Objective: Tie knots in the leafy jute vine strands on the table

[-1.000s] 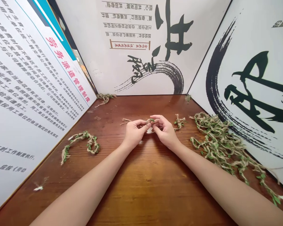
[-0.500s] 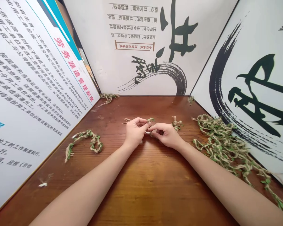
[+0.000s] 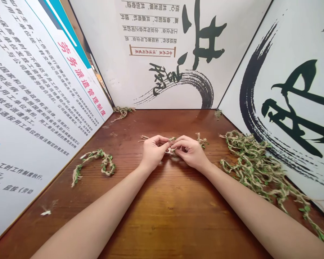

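Note:
Both hands meet above the middle of the wooden table, pinching a length of leafy twine (image 3: 172, 139), tan cord with small green leaves. My left hand (image 3: 154, 150) has thumb and forefinger closed on it; loose tan ends stick out past the hand's left side. Fingertips of my right hand (image 3: 190, 151) grip the twine just to the right, almost touching the left ones. A small white bit shows between the hands under the fingertips. Most of the twine is hidden behind the fingers. Another short piece of leafy twine (image 3: 202, 140) lies just beyond my right hand.
A large tangled heap of leafy twine (image 3: 255, 162) lies on the right. On the left is a curled leafy strand (image 3: 106, 163), with a white scrap (image 3: 45, 213) nearer me. More twine (image 3: 124, 110) sits in the back left corner. Printed panels (image 3: 162, 82) wall the table (image 3: 162, 216).
My right hand's fingers have shifted slightly up and closed in on the twine beside the left fingertips. The left hand stays nearly in place; the view has moved slightly.

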Available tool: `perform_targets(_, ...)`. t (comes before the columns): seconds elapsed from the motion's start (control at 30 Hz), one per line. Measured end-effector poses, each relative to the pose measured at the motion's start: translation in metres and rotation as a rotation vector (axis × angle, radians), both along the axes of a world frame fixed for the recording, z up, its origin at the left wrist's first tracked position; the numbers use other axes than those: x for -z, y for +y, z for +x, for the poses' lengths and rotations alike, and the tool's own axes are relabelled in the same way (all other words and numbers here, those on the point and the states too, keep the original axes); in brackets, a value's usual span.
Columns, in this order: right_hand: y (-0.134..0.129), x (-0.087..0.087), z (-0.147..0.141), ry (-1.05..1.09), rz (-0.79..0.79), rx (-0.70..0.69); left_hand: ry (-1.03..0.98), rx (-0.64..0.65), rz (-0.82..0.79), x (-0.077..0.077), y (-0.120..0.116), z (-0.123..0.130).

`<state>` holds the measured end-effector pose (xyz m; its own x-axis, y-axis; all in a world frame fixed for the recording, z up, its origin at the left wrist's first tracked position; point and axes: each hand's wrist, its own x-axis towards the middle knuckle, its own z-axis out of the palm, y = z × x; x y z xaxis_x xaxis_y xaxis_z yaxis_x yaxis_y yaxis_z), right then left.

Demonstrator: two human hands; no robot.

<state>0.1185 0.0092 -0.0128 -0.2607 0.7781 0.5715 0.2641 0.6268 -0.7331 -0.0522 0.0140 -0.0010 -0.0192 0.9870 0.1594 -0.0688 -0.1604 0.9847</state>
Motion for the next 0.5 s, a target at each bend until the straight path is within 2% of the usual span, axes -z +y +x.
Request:
perform_targets(0.1, 0.0007, -0.0007, -0.0011, 0.121, -0.056, 0.057, 0.010, 0.040, 0.008, 0.0003, 0.0006, 0.0001)
perform_targets(0.23, -0.0004, -0.0008, -0.0057, 0.251, -0.187, 0.027, 0.044, 0.118, -0.018, -0.0029, -0.0013, 0.0011)
perform_targets(0.37, -0.0008, -0.0015, -0.0089, 0.372, -0.352, 0.033, 0.068, 0.105, -0.023, -0.0059, -0.0036, 0.0007)
perform_targets(0.5, 0.0003, -0.0033, -0.0094, 0.407, -0.397, 0.022, 0.045, 0.127, -0.014, -0.0061, -0.0036, -0.0014)
